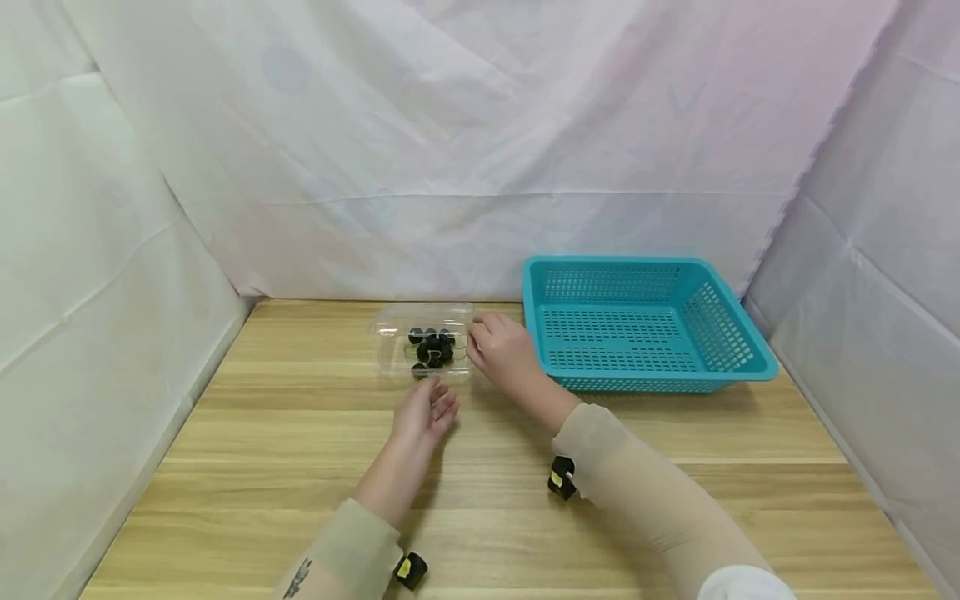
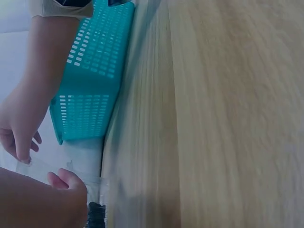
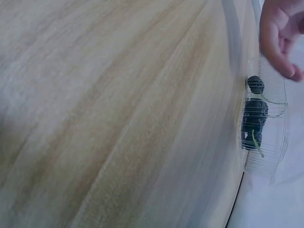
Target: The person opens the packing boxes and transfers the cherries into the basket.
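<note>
A clear plastic box stands near the table's back edge, holding several dark round fruits with thin green stems. At the box's right end is the right hand, its fingertips and thumb pinching the edge; the left wrist view also shows this hand at the clear plastic. Just in front of the box, the left hand has relaxed, slightly bent fingers with nothing between them. In the right wrist view the left hand hangs beside the box.
A turquoise perforated basket stands at the back right of the wooden table, close to the right hand. White cloth hangs behind the table and at both sides. Each wrist wears a small black device.
</note>
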Demonstrator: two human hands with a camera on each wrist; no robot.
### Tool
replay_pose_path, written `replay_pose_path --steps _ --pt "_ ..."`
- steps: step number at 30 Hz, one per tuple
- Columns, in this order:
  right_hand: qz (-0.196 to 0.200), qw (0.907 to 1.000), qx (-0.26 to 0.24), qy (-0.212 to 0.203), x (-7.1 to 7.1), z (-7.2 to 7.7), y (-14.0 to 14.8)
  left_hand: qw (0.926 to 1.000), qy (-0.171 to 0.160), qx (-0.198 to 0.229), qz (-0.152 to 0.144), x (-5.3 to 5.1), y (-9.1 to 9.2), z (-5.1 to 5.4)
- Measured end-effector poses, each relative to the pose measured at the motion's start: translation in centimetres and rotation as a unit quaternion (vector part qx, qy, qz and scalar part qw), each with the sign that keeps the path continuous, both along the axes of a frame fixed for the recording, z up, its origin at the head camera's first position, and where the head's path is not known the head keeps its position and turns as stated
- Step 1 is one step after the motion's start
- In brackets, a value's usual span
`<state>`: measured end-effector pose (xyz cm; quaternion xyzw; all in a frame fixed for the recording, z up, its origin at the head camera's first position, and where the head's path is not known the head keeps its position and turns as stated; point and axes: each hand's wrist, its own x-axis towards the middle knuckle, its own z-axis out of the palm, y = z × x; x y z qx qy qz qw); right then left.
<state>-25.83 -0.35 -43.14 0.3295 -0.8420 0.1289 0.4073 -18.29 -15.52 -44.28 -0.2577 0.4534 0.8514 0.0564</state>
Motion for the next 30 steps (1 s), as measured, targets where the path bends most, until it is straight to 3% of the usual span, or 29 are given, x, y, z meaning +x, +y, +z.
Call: replay_pose_path --steps 4,9,13,17,20,24,30 --pt "0.000 1.0000 -0.001 -0.003 0.0 0.0 0.0 0.9975 0.046 -0.053 0.005 0.6 -1.0 0.9" --pt "-0.002 1.0000 -0.004 -0.004 0.0 0.0 0.0 0.9875 0.097 -0.123 0.019 0.6 -3.1 2.4" --pt "-0.006 0.9999 -0.007 -0.013 0.0 0.1 0.0 0.9840 0.108 -0.131 0.054 -0.1 -5.0 3.3" --pt "-0.015 0.9995 -0.004 -0.029 0.1 0.2 -0.1 0.9800 0.114 -0.130 0.099 -0.8 -6.4 3.3" --pt "-0.025 0.9991 -0.001 -0.035 0.2 0.3 -0.1 0.9755 0.099 -0.164 0.109 -0.9 -7.1 2.9" --pt "-0.025 0.9989 -0.006 -0.038 0.3 0.7 -0.3 0.9749 0.048 -0.199 0.088 -0.8 -7.7 2.0" --pt "-0.025 0.9987 -0.009 -0.043 0.1 1.4 -0.3 0.9891 0.005 -0.141 0.045 -1.1 -8.1 1.4"
